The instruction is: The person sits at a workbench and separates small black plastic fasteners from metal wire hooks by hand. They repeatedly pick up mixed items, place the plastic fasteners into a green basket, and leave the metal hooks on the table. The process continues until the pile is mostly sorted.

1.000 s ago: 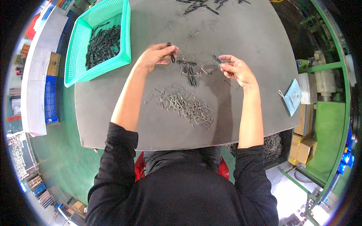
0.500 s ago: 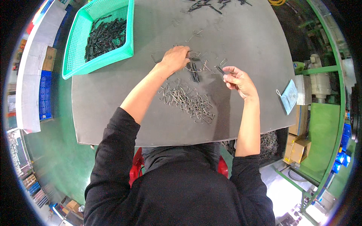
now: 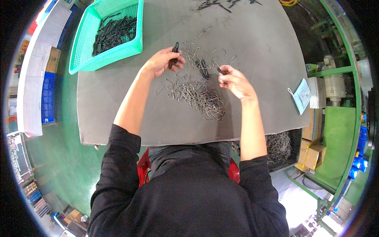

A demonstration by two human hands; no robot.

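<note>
My left hand (image 3: pixel 161 62) holds a black clip-like part (image 3: pixel 174 54) upright above the grey table (image 3: pixel 118 114). My right hand (image 3: pixel 233 81) pinches a small dark piece (image 3: pixel 221 71) between thumb and fingers. Between the two hands lie a few black parts (image 3: pixel 203 68). A heap of bent wire pieces (image 3: pixel 199 98) is spread on the table just in front of both hands, with several loose wires scattered further out.
A green plastic basket (image 3: pixel 85 47) with several black parts stands at the table's far left. More black parts (image 3: pixel 211 4) lie at the far edge. A blue face mask (image 3: pixel 302 96) rests at the right edge. Cardboard boxes (image 3: pixel 312 152) and a bin of wires (image 3: pixel 278 147) sit below right.
My left hand has lifted a black part off the table and drawn it left. My right hand has stayed near the wire heap, still pinching its small piece.
</note>
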